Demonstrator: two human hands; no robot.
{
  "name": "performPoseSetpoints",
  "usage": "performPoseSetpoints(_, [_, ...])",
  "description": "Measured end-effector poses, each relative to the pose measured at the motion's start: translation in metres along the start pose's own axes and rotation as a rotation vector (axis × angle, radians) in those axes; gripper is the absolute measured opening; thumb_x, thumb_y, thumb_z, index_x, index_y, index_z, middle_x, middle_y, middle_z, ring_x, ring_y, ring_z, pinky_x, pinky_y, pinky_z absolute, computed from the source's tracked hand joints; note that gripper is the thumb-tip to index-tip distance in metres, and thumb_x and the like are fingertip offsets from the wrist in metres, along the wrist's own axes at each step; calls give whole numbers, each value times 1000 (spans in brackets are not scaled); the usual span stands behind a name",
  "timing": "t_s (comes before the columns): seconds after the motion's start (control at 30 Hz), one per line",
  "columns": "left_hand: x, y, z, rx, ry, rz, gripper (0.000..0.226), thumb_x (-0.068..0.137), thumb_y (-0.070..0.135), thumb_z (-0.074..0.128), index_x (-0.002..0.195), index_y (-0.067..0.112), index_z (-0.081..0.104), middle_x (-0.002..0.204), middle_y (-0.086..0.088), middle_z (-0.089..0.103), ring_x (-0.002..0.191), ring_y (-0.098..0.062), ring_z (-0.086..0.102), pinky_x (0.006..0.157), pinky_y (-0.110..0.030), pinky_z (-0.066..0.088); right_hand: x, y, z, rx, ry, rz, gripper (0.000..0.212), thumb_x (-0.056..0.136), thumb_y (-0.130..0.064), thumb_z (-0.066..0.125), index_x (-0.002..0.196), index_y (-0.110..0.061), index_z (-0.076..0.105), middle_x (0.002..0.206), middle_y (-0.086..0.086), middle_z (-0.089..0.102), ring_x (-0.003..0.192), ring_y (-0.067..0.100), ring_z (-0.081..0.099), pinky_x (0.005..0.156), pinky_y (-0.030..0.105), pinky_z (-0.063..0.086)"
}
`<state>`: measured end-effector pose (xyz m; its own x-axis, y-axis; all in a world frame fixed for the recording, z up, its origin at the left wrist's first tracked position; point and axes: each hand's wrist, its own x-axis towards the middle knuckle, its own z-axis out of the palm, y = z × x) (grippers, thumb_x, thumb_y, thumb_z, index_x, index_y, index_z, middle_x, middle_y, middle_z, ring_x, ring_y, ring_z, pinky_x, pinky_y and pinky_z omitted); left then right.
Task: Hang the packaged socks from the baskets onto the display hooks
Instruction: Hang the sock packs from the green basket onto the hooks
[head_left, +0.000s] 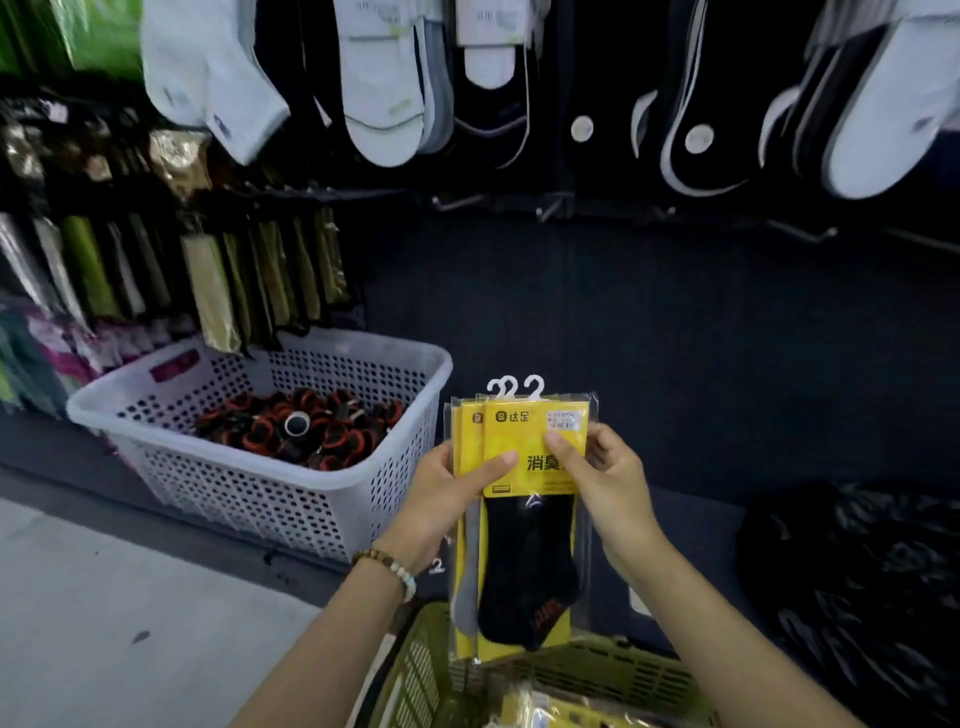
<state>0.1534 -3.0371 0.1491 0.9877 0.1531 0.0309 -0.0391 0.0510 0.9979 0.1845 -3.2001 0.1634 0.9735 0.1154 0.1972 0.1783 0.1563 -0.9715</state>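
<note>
The left hand (447, 493) grips the left edge of a stack of sock packs (524, 545), thumb on the front; the right hand (608, 483) pinches the right edge. The stack is held above the green basket (415, 670), below the bare hooks (457, 202). Best align the white hangers (514, 387) first, then slide them onto one hook.

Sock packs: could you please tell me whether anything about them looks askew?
Slightly. The packs pinched between the left hand and right hand are fanned, hooks unaligned, and a stray white hook shows much lower, by the left wrist; one pack may have slipped.
</note>
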Motion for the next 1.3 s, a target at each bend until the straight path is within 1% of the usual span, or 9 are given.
performPoseSetpoints(0.17, [18, 46, -25, 58, 10, 85, 57, 69, 59, 64, 105, 15, 68, 99, 5, 74, 93, -9, 69, 82, -21, 51, 29, -34, 26, 65, -41, -42, 14, 87, -19, 66, 101, -16, 65, 97, -2, 74, 87, 8, 70, 67, 17, 54])
performPoseSetpoints(0.23, [28, 60, -46, 97, 79, 98, 61, 77, 65, 55, 93, 6, 62, 84, 3, 70, 76, -13, 67, 90, -28, 41, 42, -43, 36, 84, -30, -28, 12, 90, -19, 63, 101, -17, 64, 95, -2, 74, 86, 9, 71, 63, 15, 54])
performPoseSetpoints(0.27, [33, 67, -58, 95, 133, 98, 60, 77, 67, 54, 88, 9, 55, 77, -2, 61, 67, -19, 59, 86, -30, 37, 47, -47, 41, 77, -28, -23, 10, 92, -18, 60, 101, -18, 64, 95, -1, 74, 86, 10, 71, 63, 15, 54])
performPoseSetpoints(0.37, [45, 91, -92, 118, 255, 178, 52, 75, 68, 56, 96, 21, 52, 87, -3, 50, 78, -16, 46, 75, -31, 38, 63, -57, 61, 42, -35, -36, 10, 95, -15, 54, 98, -20, 63, 93, -2, 74, 84, 8, 71, 65, 16, 55])
performPoseSetpoints(0.5, [54, 121, -128, 224, 471, 272, 50, 81, 59, 56, 60, 21, 30, 41, 16, 27, 39, 0, 26, 54, -20, 28, 84, -71, 89, -17, -59, -103, 7, 95, -18, 55, 96, -18, 62, 92, -1, 74, 87, 13, 71, 79, 28, 57])
performPoseSetpoints(0.63, [59, 139, -161, 240, 591, 290, 55, 81, 57, 57, 57, 22, 22, 36, 11, 21, 41, -4, 24, 57, -21, 31, 103, -80, 120, -30, -46, -142, 9, 96, -18, 54, 97, -21, 63, 90, -5, 74, 88, 11, 70, 81, 29, 55])
performPoseSetpoints(0.8, [65, 142, -181, 284, 585, 323, 54, 84, 54, 55, 57, 22, 20, 34, 12, 20, 31, -3, 19, 51, -23, 28, 125, -79, 131, 36, 194, -146, 8, 97, -17, 52, 97, -20, 60, 93, -3, 72, 87, 13, 69, 76, 31, 56])
performPoseSetpoints(1.1, [93, 136, -182, 247, 540, 368, 54, 84, 54, 56, 54, 23, 23, 38, 12, 21, 33, -3, 20, 46, -21, 22, 172, -67, 138, -176, 115, -156, 8, 95, -17, 54, 93, -22, 60, 94, -1, 71, 87, 16, 69, 82, 42, 57])
performPoseSetpoints(1.3, [110, 128, -175, 231, 504, 384, 53, 84, 52, 57, 53, 23, 25, 36, 11, 23, 31, -3, 21, 34, -8, 21, 205, -49, 141, -103, 223, -69, 4, 92, -19, 60, 91, -20, 63, 96, 3, 71, 91, 20, 68, 86, 43, 56])
